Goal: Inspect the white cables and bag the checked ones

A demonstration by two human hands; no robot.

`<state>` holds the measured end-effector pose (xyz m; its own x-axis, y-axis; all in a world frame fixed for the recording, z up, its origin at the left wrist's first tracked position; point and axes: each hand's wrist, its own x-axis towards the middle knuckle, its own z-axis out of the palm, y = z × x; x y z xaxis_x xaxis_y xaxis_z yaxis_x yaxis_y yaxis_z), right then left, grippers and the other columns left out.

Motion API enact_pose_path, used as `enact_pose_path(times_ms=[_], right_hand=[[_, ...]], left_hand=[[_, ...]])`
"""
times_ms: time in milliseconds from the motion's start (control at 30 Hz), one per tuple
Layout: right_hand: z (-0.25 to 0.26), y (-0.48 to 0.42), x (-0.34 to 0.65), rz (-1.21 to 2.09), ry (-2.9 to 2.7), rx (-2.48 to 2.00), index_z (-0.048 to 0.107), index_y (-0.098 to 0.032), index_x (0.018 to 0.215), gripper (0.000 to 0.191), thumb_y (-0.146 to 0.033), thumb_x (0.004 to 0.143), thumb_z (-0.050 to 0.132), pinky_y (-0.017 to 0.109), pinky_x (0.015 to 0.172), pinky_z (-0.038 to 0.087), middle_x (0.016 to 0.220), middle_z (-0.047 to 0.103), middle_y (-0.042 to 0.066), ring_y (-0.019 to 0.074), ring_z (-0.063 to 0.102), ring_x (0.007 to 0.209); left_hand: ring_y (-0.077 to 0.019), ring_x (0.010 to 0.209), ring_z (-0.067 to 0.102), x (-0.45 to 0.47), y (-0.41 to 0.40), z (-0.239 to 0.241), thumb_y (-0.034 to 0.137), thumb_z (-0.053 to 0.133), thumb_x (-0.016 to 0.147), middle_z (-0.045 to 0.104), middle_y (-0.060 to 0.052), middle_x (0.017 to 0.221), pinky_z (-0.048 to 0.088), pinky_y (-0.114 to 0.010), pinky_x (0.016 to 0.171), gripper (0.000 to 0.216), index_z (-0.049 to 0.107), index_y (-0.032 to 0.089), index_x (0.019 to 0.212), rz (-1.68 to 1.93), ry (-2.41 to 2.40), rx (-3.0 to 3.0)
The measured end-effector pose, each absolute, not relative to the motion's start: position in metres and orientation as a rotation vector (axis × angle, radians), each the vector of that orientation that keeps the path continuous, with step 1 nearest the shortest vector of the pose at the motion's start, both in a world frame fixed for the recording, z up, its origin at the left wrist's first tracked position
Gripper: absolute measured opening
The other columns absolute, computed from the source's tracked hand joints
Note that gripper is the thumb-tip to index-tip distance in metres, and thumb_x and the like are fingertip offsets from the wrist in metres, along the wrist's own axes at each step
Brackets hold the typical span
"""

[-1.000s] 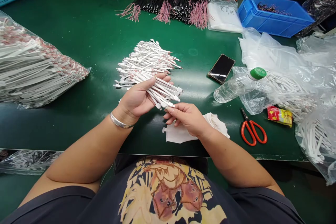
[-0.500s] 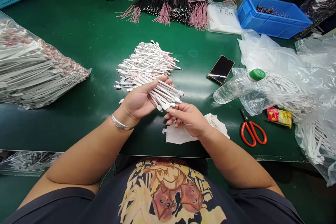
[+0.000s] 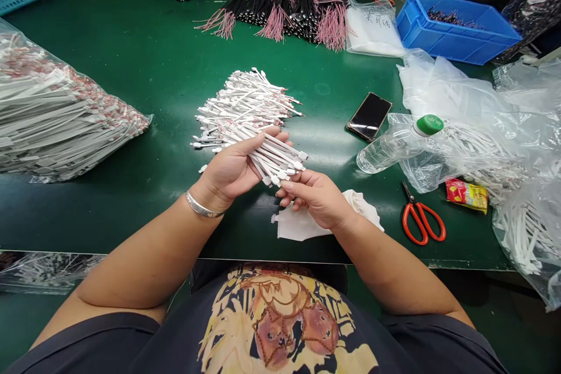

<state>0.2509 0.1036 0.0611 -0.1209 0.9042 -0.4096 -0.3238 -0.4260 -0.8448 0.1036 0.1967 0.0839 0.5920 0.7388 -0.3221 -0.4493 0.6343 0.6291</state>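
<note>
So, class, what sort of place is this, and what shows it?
Probably a cable workshop: the left hand holds a bunch of white cables, a clear bag bulges with similar ones, and black-and-pink wire bundles lie on the green table.

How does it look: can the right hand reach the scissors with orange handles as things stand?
Probably yes: the scissors lie uncovered to the right of the right hand, past a white cloth. That hand would likely leave the white cables first.
</note>
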Motion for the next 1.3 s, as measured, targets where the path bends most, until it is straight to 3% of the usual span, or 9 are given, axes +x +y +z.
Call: enact_pose_path(times_ms=[467,733,1067,1200,1300], right_hand=[[0.0610,0.1029,0.2473,1.834,-0.755,-1.196,0.066,-0.015,0.087,0.027,-0.035,0.070,0.074,0.015,0.044,0.041,0.078,0.070,0.004,0.0102,0.065,0.061],[0.0616,0.1030,0.2484,1.595,-0.792,-1.253,0.063,-0.015,0.079,0.024,-0.036,0.071,0.072,0.017,0.047,0.041,0.072,0.069,0.002,0.0094,0.063,0.057],[0.0551,0.1028,0.2425,1.267,-0.916,-1.387,0.060,-0.017,0.083,0.024,-0.038,0.075,0.067,0.019,0.047,0.045,0.074,0.065,0.001,0.0121,0.061,0.064],[0.0548,0.1036,0.2418,1.525,-0.840,-1.299,0.064,-0.018,0.094,0.028,-0.039,0.076,0.066,0.018,0.051,0.049,0.093,0.068,0.005,0.0145,0.065,0.077],[0.0574,0.1031,0.2419,1.786,-0.717,-1.187,0.067,-0.017,0.093,0.027,-0.038,0.077,0.066,0.017,0.050,0.049,0.090,0.070,0.006,0.0124,0.066,0.070]], left_hand=[[-0.0237,0.104,0.062,0.1047,0.1934,0.0830,0.016,0.048,0.087,0.069,-0.007,0.105,0.041,-0.044,0.100,0.024,0.065,0.015,0.103,0.730,0.557,0.531],[-0.0234,0.104,0.062,0.1045,0.1949,0.0851,0.017,0.047,0.086,0.069,-0.009,0.105,0.040,-0.045,0.102,0.023,0.065,0.014,0.101,0.730,0.588,0.522],[-0.0210,0.098,0.064,0.1056,0.1955,0.0834,0.016,0.047,0.088,0.069,-0.008,0.102,0.046,-0.040,0.097,0.021,0.065,0.012,0.098,0.759,0.605,0.499],[-0.0200,0.098,0.064,0.1065,0.1960,0.0830,0.015,0.046,0.088,0.068,-0.009,0.104,0.044,-0.041,0.099,0.022,0.064,0.012,0.098,0.768,0.635,0.479],[-0.0203,0.099,0.064,0.1067,0.1969,0.0810,0.016,0.046,0.088,0.068,-0.008,0.106,0.043,-0.043,0.100,0.021,0.064,0.012,0.098,0.770,0.630,0.479]])
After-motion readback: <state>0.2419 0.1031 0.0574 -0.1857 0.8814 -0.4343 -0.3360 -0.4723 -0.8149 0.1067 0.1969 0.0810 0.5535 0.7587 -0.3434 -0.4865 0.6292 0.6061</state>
